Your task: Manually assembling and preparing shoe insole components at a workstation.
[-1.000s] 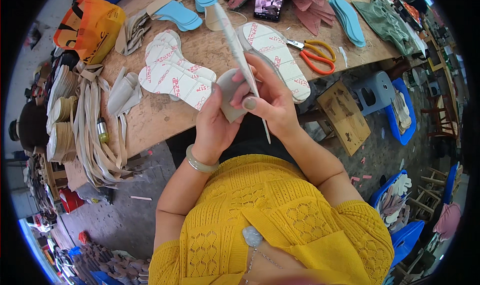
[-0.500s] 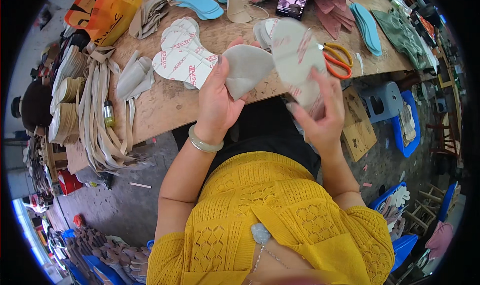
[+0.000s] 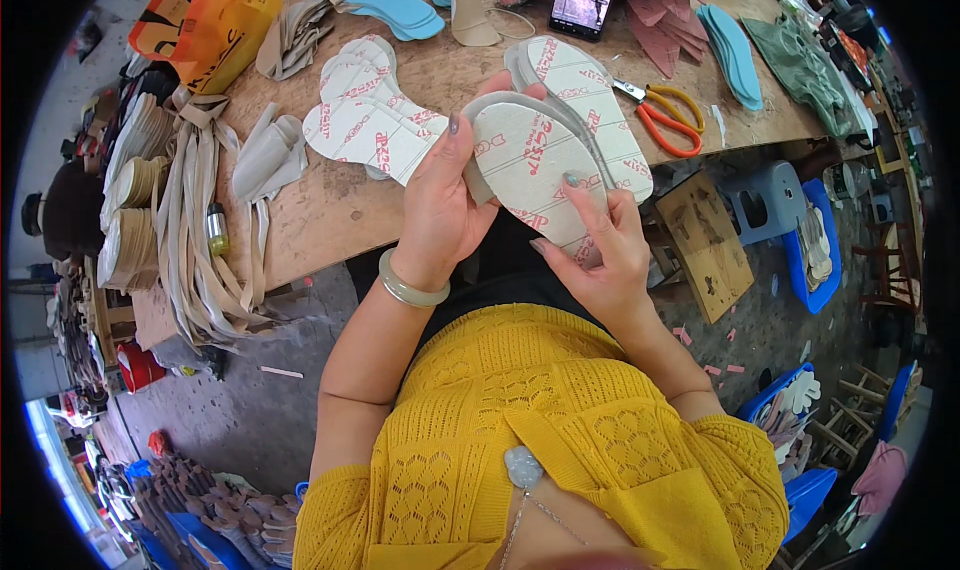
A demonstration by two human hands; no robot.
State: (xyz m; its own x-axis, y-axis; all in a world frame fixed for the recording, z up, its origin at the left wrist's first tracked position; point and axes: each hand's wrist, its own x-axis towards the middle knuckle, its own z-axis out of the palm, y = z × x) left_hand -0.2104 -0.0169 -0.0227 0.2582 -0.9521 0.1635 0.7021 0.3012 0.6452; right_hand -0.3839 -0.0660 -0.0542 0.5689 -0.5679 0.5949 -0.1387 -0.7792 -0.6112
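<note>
- A person at a wooden desk (image 3: pixel 325 208) holds up 1 white insole (image 3: pixel 533 160) with red print, just above the desk's near edge, between the left hand (image 3: pixel 440 205) and the right hand (image 3: pixel 612 255).
- Thin and flat, the insole looks light and fairly stiff, likely to flex a little under pressure; its smooth face may be somewhat slippery, and little about it seems fragile.
- The best hold is probably by the long edges, with 1 thumb on the rim and the fingers spread flat for support.
- Behind the insole, mostly hidden, a grey piece (image 3: pixel 477 182) shows along the left edge; it appears softer and more bendable, better supported from beneath than pinched at a corner.
- The left fingers are loosely curved behind the 2 layers, tips showing above the upper edge, while the thumb stands at the left side.
- The right fingers hold the insole in a narrow grip at its lower right, 1 fingertip pressed on the printed face and the thumb at the lower rim.
- Just beyond lie more white insoles (image 3: pixel 600 110) and a pair of scissors (image 3: pixel 642 101).
</note>
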